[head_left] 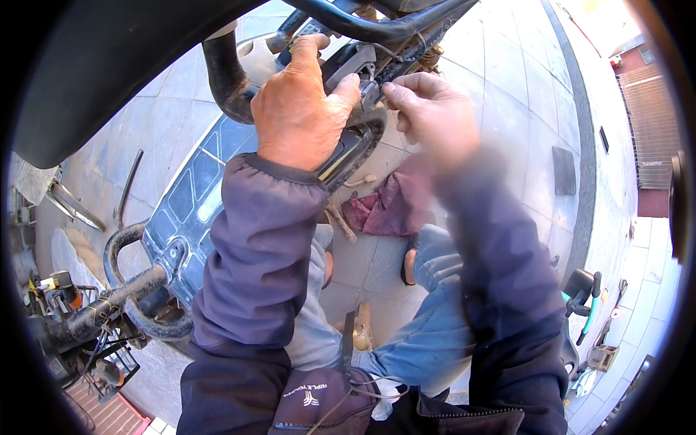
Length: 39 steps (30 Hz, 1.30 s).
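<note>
My left hand [299, 112] reaches over the dark metal frame of a vehicle, back of the hand up. Its forefinger stretches ahead and its thumb points right, beside a small grey metal part [368, 96]; the other fingers are mostly hidden. Just right of that part is my right hand [433, 112], with thumb and forefinger pinched together. Whatever lies in the pinch is too small to make out. Thin cables and a grey lever-like piece [351, 64] sit between the hands. Beneath them runs a dark looped metal bracket [373, 130].
A curved black tube [377, 29] crosses above my hands. Blue ribbed panel [192, 188] lies left, with black tubular bars [134, 290] at its end. A dark red cloth [391, 203] lies on the tiled floor between my feet. At right is a dark flat piece [563, 171].
</note>
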Motion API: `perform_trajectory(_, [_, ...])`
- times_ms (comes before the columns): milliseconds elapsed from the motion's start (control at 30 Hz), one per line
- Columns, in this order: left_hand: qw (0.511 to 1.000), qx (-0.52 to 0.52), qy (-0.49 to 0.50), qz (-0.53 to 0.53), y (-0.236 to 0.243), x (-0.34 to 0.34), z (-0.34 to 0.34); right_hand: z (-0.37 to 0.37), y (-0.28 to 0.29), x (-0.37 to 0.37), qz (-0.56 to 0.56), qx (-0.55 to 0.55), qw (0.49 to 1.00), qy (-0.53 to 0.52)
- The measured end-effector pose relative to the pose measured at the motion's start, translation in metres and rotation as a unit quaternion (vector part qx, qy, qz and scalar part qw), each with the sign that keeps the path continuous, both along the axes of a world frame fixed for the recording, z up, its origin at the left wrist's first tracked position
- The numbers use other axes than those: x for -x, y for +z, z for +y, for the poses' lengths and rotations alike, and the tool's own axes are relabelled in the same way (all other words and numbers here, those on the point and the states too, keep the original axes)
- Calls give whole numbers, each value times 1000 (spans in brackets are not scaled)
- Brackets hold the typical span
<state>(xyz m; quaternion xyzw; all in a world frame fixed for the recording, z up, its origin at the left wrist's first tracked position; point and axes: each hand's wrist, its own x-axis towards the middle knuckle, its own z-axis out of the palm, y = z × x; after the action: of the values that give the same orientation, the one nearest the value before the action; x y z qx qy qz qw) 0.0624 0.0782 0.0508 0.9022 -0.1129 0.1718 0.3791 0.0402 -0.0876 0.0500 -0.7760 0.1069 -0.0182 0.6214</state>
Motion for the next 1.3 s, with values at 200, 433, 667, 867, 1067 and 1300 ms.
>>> perform_trajectory(200, [1000,2,-9,-15,-2,-1,0,10,-3,4,3,-75,997,8])
perform_trajectory(433, [1000,7,-17,-25,-3,-2,2,6,0,5,71,-163,982,69])
perform_trajectory(667, [1000,-8,-4,-14,-1,0,1,-6,-1,2,81,-286,951,81])
perform_trajectory(867, [999,5,-17,-39,-6,-2,1,2,1,4,47,-279,954,96])
perform_trajectory(1067, [998,45,-47,-17,-6,-4,4,6,-1,3,87,-234,966,69])
perform_trajectory(1300, [994,69,-82,-16,-10,-7,11,2,-2,1,71,-269,955,104])
